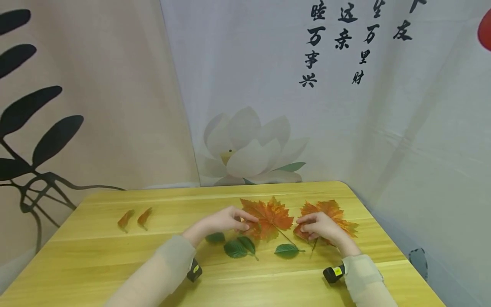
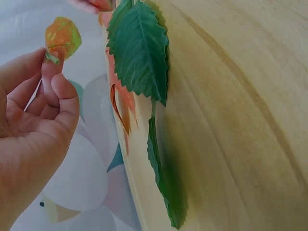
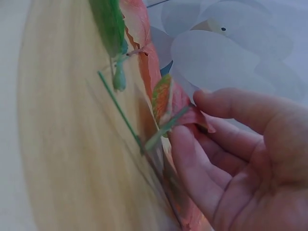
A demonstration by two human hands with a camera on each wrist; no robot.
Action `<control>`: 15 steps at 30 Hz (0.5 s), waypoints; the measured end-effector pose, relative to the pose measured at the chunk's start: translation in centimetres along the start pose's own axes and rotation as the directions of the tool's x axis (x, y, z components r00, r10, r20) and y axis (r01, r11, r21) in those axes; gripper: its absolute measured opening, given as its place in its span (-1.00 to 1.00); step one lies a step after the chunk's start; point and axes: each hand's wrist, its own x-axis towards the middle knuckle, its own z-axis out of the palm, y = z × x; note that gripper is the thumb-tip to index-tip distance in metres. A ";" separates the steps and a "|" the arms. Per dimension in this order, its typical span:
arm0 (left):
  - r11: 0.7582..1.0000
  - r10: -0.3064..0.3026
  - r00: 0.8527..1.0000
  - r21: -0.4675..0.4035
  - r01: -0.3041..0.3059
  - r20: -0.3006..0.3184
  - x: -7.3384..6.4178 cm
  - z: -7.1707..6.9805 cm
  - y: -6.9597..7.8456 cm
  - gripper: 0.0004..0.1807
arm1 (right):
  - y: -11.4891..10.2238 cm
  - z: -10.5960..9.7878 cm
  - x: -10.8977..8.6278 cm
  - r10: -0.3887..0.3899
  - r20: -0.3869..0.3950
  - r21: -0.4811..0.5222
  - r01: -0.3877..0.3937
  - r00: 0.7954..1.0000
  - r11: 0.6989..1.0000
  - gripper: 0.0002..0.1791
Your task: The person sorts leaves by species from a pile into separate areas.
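The head view looks down; closer wrist views share the table (image 1: 268, 279).

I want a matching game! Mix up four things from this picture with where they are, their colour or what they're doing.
1. Left hand
2. Two small curled leaves
3. Tabletop
4. Black writing

A. High on the cloth
B. Yellow
C. Pinching a small orange leaf
D. Lying towards the table's left side

Pairs: 1-C, 2-D, 3-B, 4-A
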 end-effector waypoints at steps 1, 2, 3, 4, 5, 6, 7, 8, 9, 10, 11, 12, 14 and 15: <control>1.000 -0.004 1.000 -0.003 0.004 -0.002 -0.1 -0.1 0.0 -0.61 | 0.0 0.0 0.0 -0.003 0.004 0.006 0.003 1.000 1.000 -0.61; 1.000 -0.009 1.000 -0.005 0.009 -0.006 -0.2 -0.2 0.1 -0.60 | 0.0 0.0 0.1 0.003 0.004 0.017 -0.003 1.000 1.000 -0.60; 1.000 -0.013 1.000 -0.005 0.013 -0.011 -0.3 -0.3 0.1 -0.60 | 0.1 0.0 0.1 -0.001 0.007 0.024 0.001 1.000 1.000 -0.60; 1.000 -0.016 1.000 -0.001 0.016 -0.017 -0.4 -0.4 0.2 -0.60 | 0.1 0.0 0.2 -0.002 0.012 0.029 0.001 1.000 1.000 -0.59; 1.000 -0.018 1.000 0.003 0.019 -0.024 -0.5 -0.6 0.3 -0.60 | 0.2 0.0 0.2 -0.004 0.017 0.036 0.003 1.000 0.999 -0.59; 1.000 -0.023 0.999 0.008 0.023 -0.032 -0.6 -0.7 0.4 -0.60 | 0.2 0.0 0.2 -0.003 0.019 0.039 0.003 1.000 0.999 -0.59; 1.000 -0.021 0.999 0.016 0.022 -0.041 -0.7 -0.9 0.5 -0.60 | 0.2 0.0 0.2 -0.003 0.021 0.044 0.002 1.000 0.999 -0.59; 0.999 -0.019 0.999 0.028 0.021 -0.048 -0.8 -1.1 0.7 -0.60 | 0.2 0.0 0.1 0.000 0.020 0.049 -0.001 1.000 0.999 -0.59; 0.999 -0.017 0.998 0.039 0.019 -0.053 -0.9 -1.4 0.8 -0.60 | 0.3 0.0 0.1 -0.004 0.023 0.050 0.002 1.000 0.999 -0.58; 0.998 -0.017 0.998 0.051 0.021 -0.060 -1.0 -1.6 1.0 -0.61 | 0.3 0.0 0.1 0.001 0.023 0.053 -0.003 1.000 0.999 -0.58; 0.998 -0.018 0.998 0.058 0.022 -0.067 -1.1 -1.8 1.1 -0.60 | 0.3 0.1 0.1 0.004 0.022 0.057 -0.005 1.000 0.998 -0.58; 0.997 -0.020 0.997 0.069 0.025 -0.074 -1.3 -2.0 1.2 -0.60 | 0.2 0.1 0.0 0.008 0.022 0.059 -0.009 1.000 0.998 -0.58; 0.996 -0.024 0.996 0.087 0.031 -0.089 -1.5 -2.3 1.2 -0.60 | 0.2 0.2 0.0 0.008 0.028 0.063 -0.010 1.000 0.998 -0.57; 0.996 -0.026 0.995 0.087 0.035 -0.095 -1.6 -2.4 1.2 -0.60 | 0.1 0.2 0.0 0.006 0.033 0.063 -0.008 0.999 0.998 -0.56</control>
